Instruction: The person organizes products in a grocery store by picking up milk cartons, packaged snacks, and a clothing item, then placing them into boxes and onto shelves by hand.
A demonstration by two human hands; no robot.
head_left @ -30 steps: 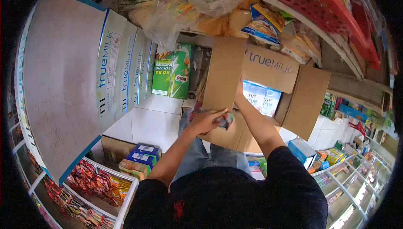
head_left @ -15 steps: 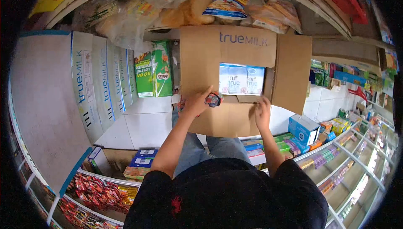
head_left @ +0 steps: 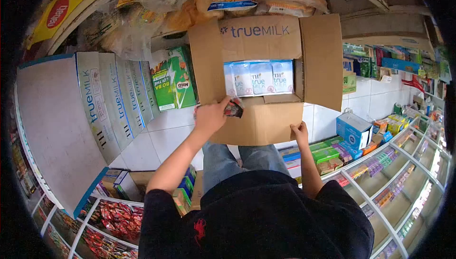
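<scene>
Pinching carton flap (head_left: 263,123) (right hand (head_left: 300,134))

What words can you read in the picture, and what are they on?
"trueMILK": open box's back flap
"TH true MILK": white packs inside
"TH trueMILK": stacked cartons at left
"MILO" and "BO BA LOI THE" (accents unclear): green box
"nabati", probably: yellow sign
Too small or blurred: red packets at lower left, goods at right
</scene>
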